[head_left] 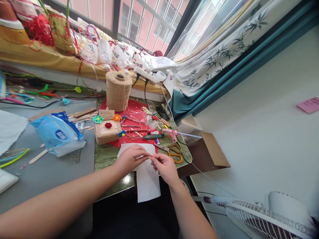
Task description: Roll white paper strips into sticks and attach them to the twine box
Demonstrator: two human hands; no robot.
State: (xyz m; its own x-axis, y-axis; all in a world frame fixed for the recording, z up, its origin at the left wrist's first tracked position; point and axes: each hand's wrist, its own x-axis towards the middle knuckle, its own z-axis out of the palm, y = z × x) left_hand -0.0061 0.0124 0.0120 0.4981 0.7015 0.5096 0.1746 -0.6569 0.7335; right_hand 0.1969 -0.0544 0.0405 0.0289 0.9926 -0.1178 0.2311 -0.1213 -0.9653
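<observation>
My left hand (133, 157) and my right hand (164, 166) meet fingertip to fingertip over a sheet of white paper (147, 186), which hangs down past the table's front edge. Both hands are closed in a pinch; whatever is between the fingertips is too small to make out. Just beyond them stands a twine-wrapped box (108, 132) with small crocheted flowers on it. To the right of my right hand lie orange-handled scissors (175, 152), with a pink glue gun (171, 133) behind them.
A big spool of jute twine (119, 91) stands at the back on red paper. A blue wipes pack (58, 132) and wooden sticks lie left. A dark green utility knife (153, 136) rests behind the hands. An open cardboard box (211, 152) and a fan (264, 212) are right.
</observation>
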